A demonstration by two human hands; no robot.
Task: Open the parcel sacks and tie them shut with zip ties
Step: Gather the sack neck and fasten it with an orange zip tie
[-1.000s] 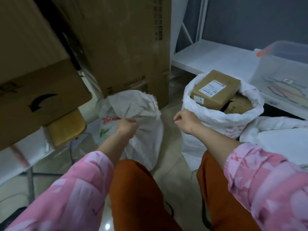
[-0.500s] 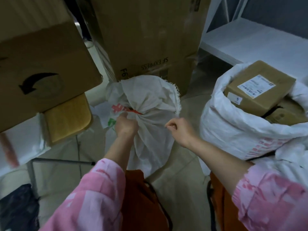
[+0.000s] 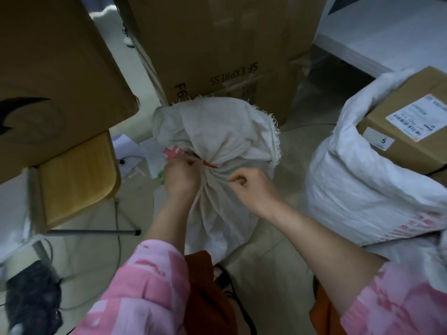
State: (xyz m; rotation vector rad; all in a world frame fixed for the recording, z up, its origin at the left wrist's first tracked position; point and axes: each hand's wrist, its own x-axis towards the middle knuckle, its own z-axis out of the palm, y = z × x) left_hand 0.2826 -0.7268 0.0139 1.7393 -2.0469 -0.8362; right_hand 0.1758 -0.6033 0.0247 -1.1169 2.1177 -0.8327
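A white woven parcel sack (image 3: 217,126) stands on the floor in front of me, its neck gathered tight. A thin red zip tie (image 3: 209,164) circles the gathered neck. My left hand (image 3: 180,174) grips the bunched neck at the tie's left side. My right hand (image 3: 252,187) is curled just right of the neck, its fingertips pinching something small that I cannot make out. A second white sack (image 3: 362,189) stands open at the right, with brown parcel boxes (image 3: 406,122) showing in its mouth.
A large SF Express carton (image 3: 217,44) stands right behind the tied sack. Another carton (image 3: 48,81) rests on a wooden stool (image 3: 75,180) at the left. Papers (image 3: 128,151) and cables lie on the tiled floor. A white shelf (image 3: 387,39) is at the back right.
My head has leaned in over the sack. My right hand has moved left, up to the gathered neck. The red tie now shows around the neck.
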